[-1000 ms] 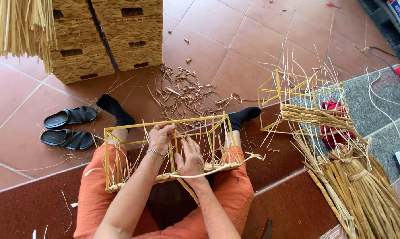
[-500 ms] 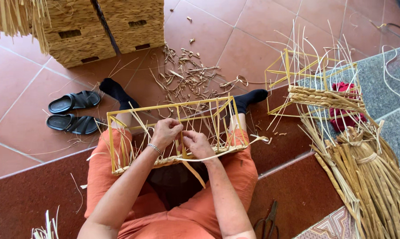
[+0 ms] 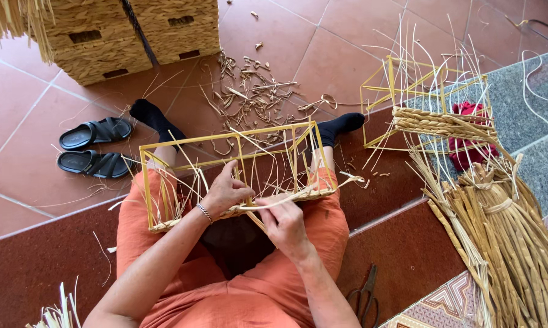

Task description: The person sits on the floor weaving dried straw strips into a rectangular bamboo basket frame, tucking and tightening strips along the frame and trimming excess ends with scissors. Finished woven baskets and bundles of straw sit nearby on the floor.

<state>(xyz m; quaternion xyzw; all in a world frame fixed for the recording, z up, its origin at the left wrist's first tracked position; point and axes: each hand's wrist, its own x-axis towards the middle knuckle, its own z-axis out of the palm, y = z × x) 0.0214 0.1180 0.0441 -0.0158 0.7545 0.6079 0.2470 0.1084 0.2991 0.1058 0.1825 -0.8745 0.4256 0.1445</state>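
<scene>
Two hands are working at a yellow wire frame [image 3: 237, 164] that is lying across the person's lap, on orange trousers, with its far edge reaching toward the black-socked feet. The left hand [image 3: 225, 193] is closing loosely over the near bottom rail, fingers curled around the woven band [image 3: 286, 197] of pale straw that is running along that rail. The right hand [image 3: 284, 223] is pinching a single flat straw strand [image 3: 268, 205] between thumb and fingertips, drawing it across toward the left hand; its other fingers are folding inward.

Judging by its thin rods and open sides, the frame is looking light and rigid, easy to tip, so steadying it at the bottom rail close to the weave seems the sound place to grip. Loose upright straws are sticking out between the rods; they appear dry, springy and likely to crack if bent sharply, so a hold near the woven edge rather than at the tips seems wise.

Beside the person's right leg, a second frame [image 3: 426, 103] with a partly woven band is standing near a bundle of dried straw [image 3: 504, 243]. Scissors [image 3: 364, 296] are lying on the dark mat, sandals [image 3: 95, 149] are resting on the tiles, and finished woven baskets [image 3: 134, 36] are standing beyond the scattered offcuts [image 3: 256, 91].
</scene>
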